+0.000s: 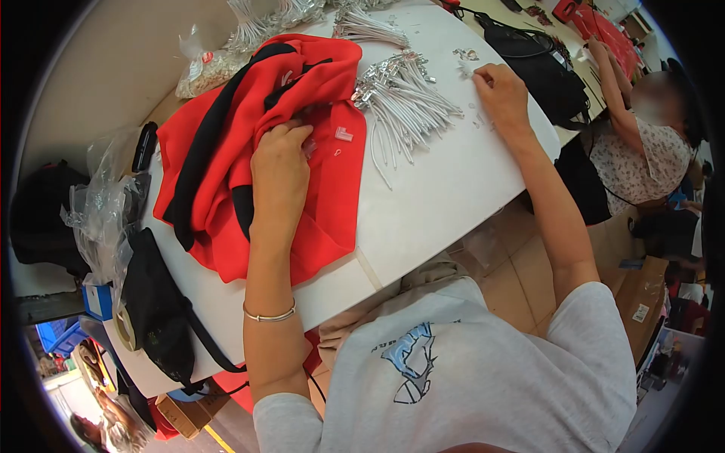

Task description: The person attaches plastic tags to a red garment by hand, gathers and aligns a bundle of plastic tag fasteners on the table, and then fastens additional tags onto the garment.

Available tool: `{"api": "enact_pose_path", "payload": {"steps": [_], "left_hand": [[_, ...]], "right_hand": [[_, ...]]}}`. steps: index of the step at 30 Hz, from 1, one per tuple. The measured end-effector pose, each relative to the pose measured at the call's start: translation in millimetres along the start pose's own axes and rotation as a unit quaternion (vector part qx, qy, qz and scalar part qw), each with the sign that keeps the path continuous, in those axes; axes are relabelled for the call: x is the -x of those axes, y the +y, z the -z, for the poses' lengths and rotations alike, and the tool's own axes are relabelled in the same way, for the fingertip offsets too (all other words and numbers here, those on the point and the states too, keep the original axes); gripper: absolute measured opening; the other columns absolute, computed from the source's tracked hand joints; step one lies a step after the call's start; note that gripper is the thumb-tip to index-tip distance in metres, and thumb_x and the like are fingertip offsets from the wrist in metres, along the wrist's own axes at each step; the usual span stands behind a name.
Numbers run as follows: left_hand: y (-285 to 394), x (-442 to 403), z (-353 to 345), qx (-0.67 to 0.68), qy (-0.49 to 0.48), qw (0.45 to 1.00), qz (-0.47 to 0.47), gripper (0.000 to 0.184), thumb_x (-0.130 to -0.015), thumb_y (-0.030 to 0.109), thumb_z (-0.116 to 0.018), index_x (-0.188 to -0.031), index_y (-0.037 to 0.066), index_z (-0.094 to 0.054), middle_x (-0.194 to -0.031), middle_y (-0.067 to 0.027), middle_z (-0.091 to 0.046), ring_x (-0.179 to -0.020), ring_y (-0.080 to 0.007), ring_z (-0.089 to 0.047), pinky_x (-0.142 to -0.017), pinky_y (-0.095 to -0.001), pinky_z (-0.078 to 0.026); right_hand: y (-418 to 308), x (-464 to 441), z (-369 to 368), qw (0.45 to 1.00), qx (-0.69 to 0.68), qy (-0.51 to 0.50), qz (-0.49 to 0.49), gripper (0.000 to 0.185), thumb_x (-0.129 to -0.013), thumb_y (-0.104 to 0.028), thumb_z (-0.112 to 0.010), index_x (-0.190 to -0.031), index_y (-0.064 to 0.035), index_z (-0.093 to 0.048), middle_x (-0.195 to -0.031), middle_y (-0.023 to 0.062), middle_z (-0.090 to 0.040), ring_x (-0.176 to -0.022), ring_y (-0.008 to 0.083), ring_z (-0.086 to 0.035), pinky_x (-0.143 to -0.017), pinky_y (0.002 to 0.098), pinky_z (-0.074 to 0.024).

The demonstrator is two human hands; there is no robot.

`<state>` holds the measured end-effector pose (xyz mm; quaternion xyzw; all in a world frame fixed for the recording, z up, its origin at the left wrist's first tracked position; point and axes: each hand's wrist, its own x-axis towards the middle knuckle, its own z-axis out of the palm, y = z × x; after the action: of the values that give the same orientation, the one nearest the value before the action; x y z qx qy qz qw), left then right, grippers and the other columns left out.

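My left hand rests on a red and black garment, its fingers curled down at a fold. What those fingers grip is hidden. Beside them, a small clear plastic piece lies on the red cloth. Across the table, my right hand is closed in a pinch, and whatever is between its fingertips is too small to name. Tiny clear pieces lie on the white tabletop by those fingertips. Between my hands spreads a bundle of white cables with silvery ends.
More cable bundles and a plastic bag of small pale parts stand at the table's far side. Black bags hang at the left edge. Another person sits at the right, near a black bag.
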<state>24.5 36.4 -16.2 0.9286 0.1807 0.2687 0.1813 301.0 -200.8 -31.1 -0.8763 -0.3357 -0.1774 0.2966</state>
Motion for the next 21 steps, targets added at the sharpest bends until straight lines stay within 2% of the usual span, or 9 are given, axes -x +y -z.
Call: {"api": "enact_pose_path", "payload": {"steps": [2, 4, 5, 7, 9, 13, 17, 18, 21], "left_hand": [[0, -2, 7, 0.035, -0.034, 0.999, 0.005, 0.028, -0.083, -0.003, -0.062, -0.109, 0.002, -0.073, -0.115, -0.0117, -0.070, -0.094, -0.0299, -0.066, -0.086, -0.0349, -0.051], [2, -3, 9, 0.042, -0.038, 0.998, -0.010, 0.027, -0.082, -0.002, -0.064, -0.107, 0.002, -0.073, -0.113, -0.0116, -0.070, -0.093, -0.0298, -0.066, -0.085, -0.0357, -0.051], [2, -3, 10, 0.043, -0.043, 0.998, -0.020, 0.025, -0.082, -0.001, -0.065, -0.105, 0.002, -0.074, -0.111, -0.0116, -0.070, -0.091, -0.0298, -0.065, -0.084, -0.0365, -0.051], [2, -1, 13, 0.042, -0.052, 0.997, -0.036, 0.022, -0.081, 0.001, -0.067, -0.102, 0.002, -0.074, -0.107, -0.0114, -0.070, -0.088, -0.0296, -0.065, -0.083, -0.0380, -0.052], [3, 0, 14, 0.021, -0.045, 0.998, -0.048, 0.023, -0.081, 0.001, -0.068, -0.103, 0.002, -0.074, -0.106, -0.0104, -0.071, -0.086, -0.0277, -0.065, -0.081, -0.0361, -0.052], [9, -4, 16, -0.038, -0.016, 0.995, -0.094, 0.026, -0.080, 0.000, -0.071, -0.106, 0.001, -0.073, -0.101, -0.0074, -0.072, -0.081, -0.0219, -0.066, -0.077, -0.0301, -0.053], [20, -5, 21, 0.136, -0.059, 0.985, 0.086, 0.014, -0.082, -0.001, -0.068, -0.095, 0.002, -0.074, -0.099, -0.0074, -0.071, -0.082, -0.0198, -0.066, -0.076, -0.0285, -0.053], [23, -5, 21, 0.137, -0.059, 0.985, 0.087, 0.014, -0.082, -0.001, -0.068, -0.095, 0.002, -0.074, -0.099, -0.0074, -0.071, -0.082, -0.0198, -0.066, -0.076, -0.0285, -0.053], [30, -7, 20, 0.346, -0.050, 0.914, 0.208, 0.012, -0.087, 0.002, -0.070, -0.098, -0.002, -0.072, -0.093, -0.0089, -0.071, -0.074, -0.0147, -0.065, -0.069, -0.0230, -0.054]], "right_hand": [[11, -5, 1, 0.999, 0.023, 0.027, -0.004, 0.012, -0.084, -0.014, -0.069, -0.091, -0.0050, -0.073, -0.087, 0.0073, -0.064, -0.076, 0.0225, -0.060, -0.069, 0.0340, -0.0495], [10, -6, -4, 0.983, 0.102, 0.130, 0.081, 0.010, -0.084, -0.012, -0.069, -0.092, -0.0060, -0.073, -0.089, 0.0060, -0.064, -0.073, 0.0219, -0.059, -0.069, 0.0338, -0.0501], [-2, -7, -1, 0.983, 0.105, 0.131, 0.080, 0.010, -0.084, -0.012, -0.069, -0.092, -0.0060, -0.073, -0.089, 0.0060, -0.064, -0.073, 0.0219, -0.059, -0.069, 0.0338, -0.0501], [-30, -3, 3, 0.979, 0.006, 0.156, 0.127, 0.012, -0.083, -0.009, -0.070, -0.094, -0.0060, -0.072, -0.088, 0.0062, -0.062, -0.069, 0.0225, -0.058, -0.066, 0.0334, -0.0504], [-70, 7, 7, 0.982, -0.108, 0.078, 0.131, 0.013, -0.082, -0.005, -0.071, -0.095, -0.0056, -0.071, -0.090, 0.0040, -0.063, -0.067, 0.0169, -0.057, -0.062, 0.0279, -0.0480], [-117, 21, -8, 0.972, -0.151, -0.008, 0.178, 0.008, -0.082, -0.007, -0.072, -0.089, -0.0052, -0.070, -0.088, 0.0039, -0.062, -0.064, 0.0160, -0.055, -0.059, 0.0283, -0.0469], [-133, 29, -39, 0.979, 0.031, -0.032, 0.197, 0.007, -0.082, -0.009, -0.072, -0.086, -0.0050, -0.069, -0.085, 0.0030, -0.061, -0.062, 0.0139, -0.052, -0.057, 0.0275, -0.0455], [-134, 30, -41, 0.979, 0.032, -0.033, 0.198, 0.007, -0.082, -0.009, -0.072, -0.086, -0.0050, -0.069, -0.085, 0.0030, -0.061, -0.062, 0.0139, -0.052, -0.057, 0.0275, -0.0455], [-138, 29, -47, 0.985, 0.049, -0.029, 0.162, 0.010, -0.082, -0.011, -0.073, -0.087, -0.0036, -0.070, -0.080, 0.0026, -0.061, -0.062, 0.0116, -0.052, -0.057, 0.0268, -0.0456]]}}
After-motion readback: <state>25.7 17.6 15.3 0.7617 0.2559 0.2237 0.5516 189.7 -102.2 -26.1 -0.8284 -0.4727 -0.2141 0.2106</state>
